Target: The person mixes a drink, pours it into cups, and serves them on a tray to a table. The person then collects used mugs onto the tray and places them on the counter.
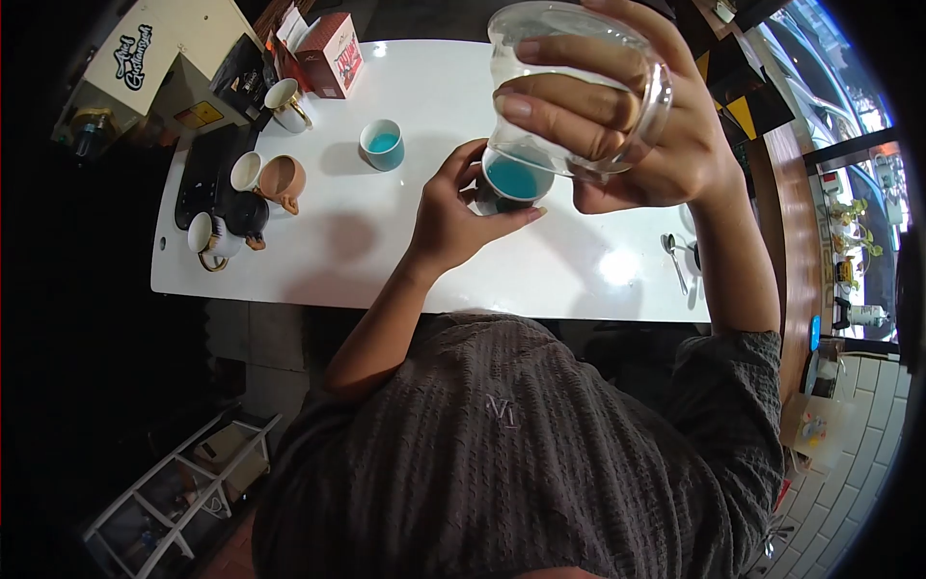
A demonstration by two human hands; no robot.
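Note:
My left hand (451, 214) is wrapped round a small cup (498, 205) with a pale rim, and blue liquid (514, 179) shows inside it. Above that cup, my right hand (666, 125) grips a clear glass jug (505, 60), its fingers seen through the glass. The jug looks tilted and appears to hold nothing; I cannot make out any stream from it. A second small cup (384, 154), teal outside and also with blue inside, stands on the white table (405, 265) to the left of my left hand.
At the left stand a white mug (286, 104), a brown mug (282, 179), a black mug (247, 216) and other white cups beside a black tray (204, 179). A red and white box (333, 56) is at the back. A spoon (676, 263) lies at the right.

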